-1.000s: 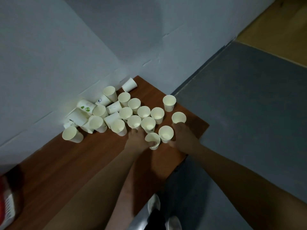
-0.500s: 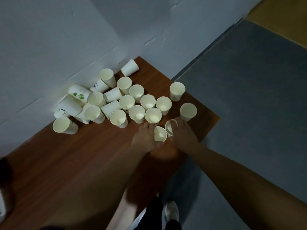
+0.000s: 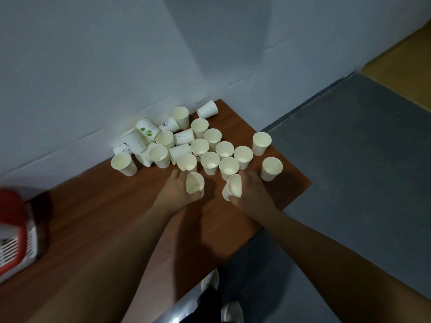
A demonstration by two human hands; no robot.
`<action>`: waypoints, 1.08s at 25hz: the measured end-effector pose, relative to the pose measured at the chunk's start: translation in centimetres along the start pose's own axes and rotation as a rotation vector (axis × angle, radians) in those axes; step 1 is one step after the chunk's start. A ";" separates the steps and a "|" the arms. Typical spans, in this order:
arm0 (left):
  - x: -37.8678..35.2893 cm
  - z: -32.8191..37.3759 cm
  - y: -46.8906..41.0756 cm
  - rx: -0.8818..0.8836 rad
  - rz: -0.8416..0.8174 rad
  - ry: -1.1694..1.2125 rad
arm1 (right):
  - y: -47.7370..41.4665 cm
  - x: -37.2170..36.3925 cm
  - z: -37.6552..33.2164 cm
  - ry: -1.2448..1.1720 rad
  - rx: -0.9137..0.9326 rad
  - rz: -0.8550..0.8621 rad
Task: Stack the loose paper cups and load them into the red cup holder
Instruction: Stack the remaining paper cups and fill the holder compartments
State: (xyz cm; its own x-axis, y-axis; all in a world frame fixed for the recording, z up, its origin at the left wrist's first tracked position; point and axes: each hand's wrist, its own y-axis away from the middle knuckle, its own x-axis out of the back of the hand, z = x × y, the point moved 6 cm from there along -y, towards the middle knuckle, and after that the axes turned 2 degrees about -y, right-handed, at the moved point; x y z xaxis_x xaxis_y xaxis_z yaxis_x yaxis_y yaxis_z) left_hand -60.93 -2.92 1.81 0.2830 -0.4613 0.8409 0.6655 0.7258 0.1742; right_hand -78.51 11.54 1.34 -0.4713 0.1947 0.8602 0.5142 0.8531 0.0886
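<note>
Red plastic with a white grille, the cup holder (image 3: 14, 213) sits at the near left edge of the wooden tabletop (image 3: 105, 217), blurred and partly cut off by the frame. It lies well apart from both hands, off to the person's left, so the left hand is the nearer one to it.

Further out, the left hand (image 3: 173, 191) is curled round one paper cup (image 3: 194, 185) and the right hand (image 3: 253, 193) is curled round a second cup (image 3: 234, 188). Both cups are tilted off upright, with their pale insides showing. A small gap of bare wood lies between them. Nesting one into the other looks like the next step, and it would turn on lining up their long axes, mouth to base. Which cup goes inside cannot be told.

Just beyond the fingers stands the cluster of loose cups (image 3: 210, 162), mostly upright near the hands. Those by the grey wall (image 3: 93, 66) lie toppled. Among these, one cup carries a green print (image 3: 146, 131), another a small blue mark (image 3: 166, 124), and a third a dark line drawing (image 3: 126, 146). No wording is legible.
</note>
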 end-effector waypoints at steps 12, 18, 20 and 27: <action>16.2 -13.8 23.0 0.378 0.469 0.052 | 5.9 -3.7 -23.7 -0.074 0.443 -0.180; 21.7 -23.2 33.5 0.543 0.635 0.086 | 10.3 -8.8 -36.5 -0.133 0.617 -0.301; 22.8 -26.6 36.2 0.594 0.666 0.100 | 11.2 -10.7 -40.0 -0.141 0.629 -0.295; 29.1 -41.6 43.3 0.732 0.771 0.189 | 14.1 -21.9 -54.6 -0.191 0.611 -0.396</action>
State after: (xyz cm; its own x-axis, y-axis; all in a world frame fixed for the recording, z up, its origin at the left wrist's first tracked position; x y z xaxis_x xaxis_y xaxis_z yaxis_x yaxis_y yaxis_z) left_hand 4.91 -6.12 12.46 0.5927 0.2251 0.7733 -0.2943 0.9543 -0.0522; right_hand -21.79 -7.16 11.18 -0.6833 -0.1494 0.7147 -0.1823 0.9827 0.0312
